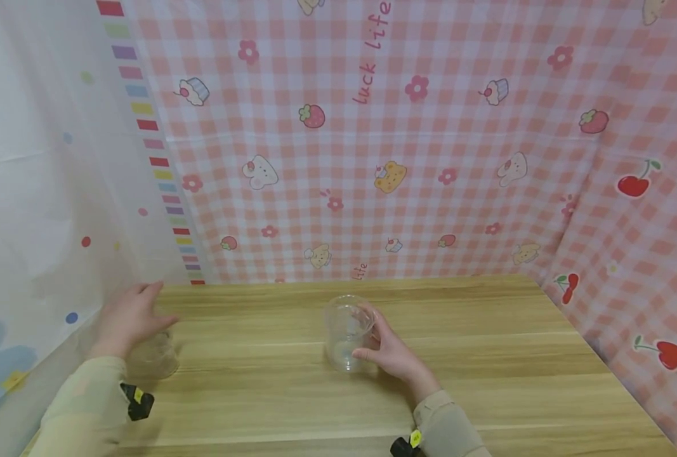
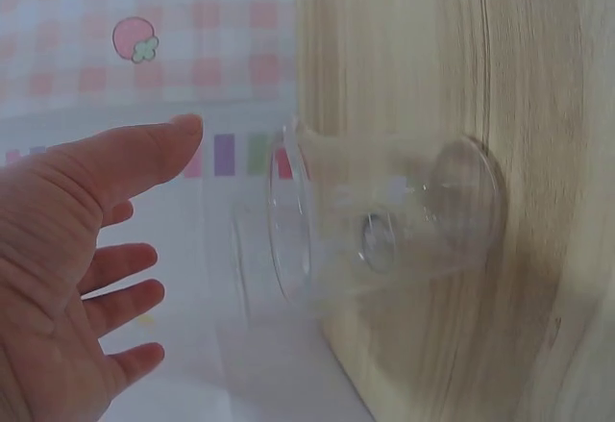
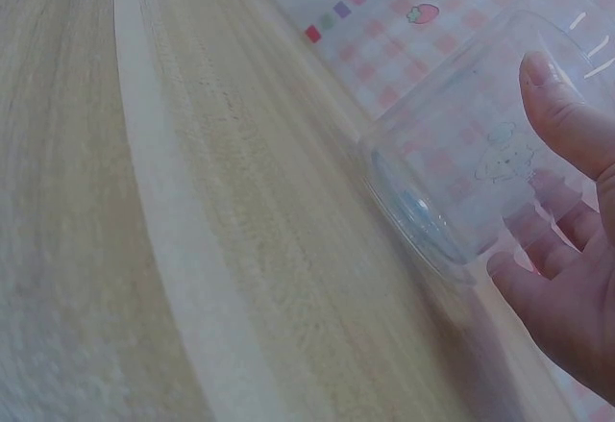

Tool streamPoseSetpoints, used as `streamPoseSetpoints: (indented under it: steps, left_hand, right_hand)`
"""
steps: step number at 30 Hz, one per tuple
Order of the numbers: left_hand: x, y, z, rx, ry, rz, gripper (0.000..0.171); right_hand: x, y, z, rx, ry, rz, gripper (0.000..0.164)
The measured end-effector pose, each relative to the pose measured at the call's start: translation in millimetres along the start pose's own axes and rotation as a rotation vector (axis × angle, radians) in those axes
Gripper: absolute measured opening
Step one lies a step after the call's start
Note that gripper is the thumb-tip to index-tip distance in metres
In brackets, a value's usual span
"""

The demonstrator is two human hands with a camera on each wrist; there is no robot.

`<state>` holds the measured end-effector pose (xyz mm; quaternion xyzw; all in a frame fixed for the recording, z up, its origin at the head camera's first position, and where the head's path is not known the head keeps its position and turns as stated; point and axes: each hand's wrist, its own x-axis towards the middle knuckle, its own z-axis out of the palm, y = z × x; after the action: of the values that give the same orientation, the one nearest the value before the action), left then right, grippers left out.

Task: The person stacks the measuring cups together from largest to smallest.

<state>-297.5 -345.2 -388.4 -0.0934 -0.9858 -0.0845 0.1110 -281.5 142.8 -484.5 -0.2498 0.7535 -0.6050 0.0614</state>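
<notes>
The right hand (image 1: 392, 349) curls fingers and thumb round a clear cup (image 1: 341, 336) near the middle of the wooden table (image 1: 498, 355); its long axis runs vertical, mouth up. The left hand (image 1: 129, 317), thumb and fingers spread, is beside a second cup (image 1: 164, 358), also upright, mouth up.

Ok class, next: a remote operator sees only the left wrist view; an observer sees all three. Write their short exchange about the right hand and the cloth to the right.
Operator: I see the left hand and left cup. Where's the right hand?
Observer: Around the right cup, as the head view shows.
Operator: And what is printed on the cloth right of the table?
Observer: Red cherries, for one.
</notes>
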Motion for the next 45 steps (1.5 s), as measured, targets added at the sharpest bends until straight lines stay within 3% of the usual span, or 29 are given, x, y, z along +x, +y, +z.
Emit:
streamPoseSetpoints:
  steps: [24, 45]
  left_hand:
    - [-5.6, -19.5, 11.5, -0.113, -0.13, -0.043, 0.067]
    - [-2.0, -19.6, 9.3, -0.075, -0.157, -0.007, 0.059]
  right_hand:
    - [-0.4, -0.1, 0.4, -0.017, 0.004, -0.002, 0.088]
    - [-1.0, -2.7, -0.3, -0.013, -0.003, 0.008, 0.086]
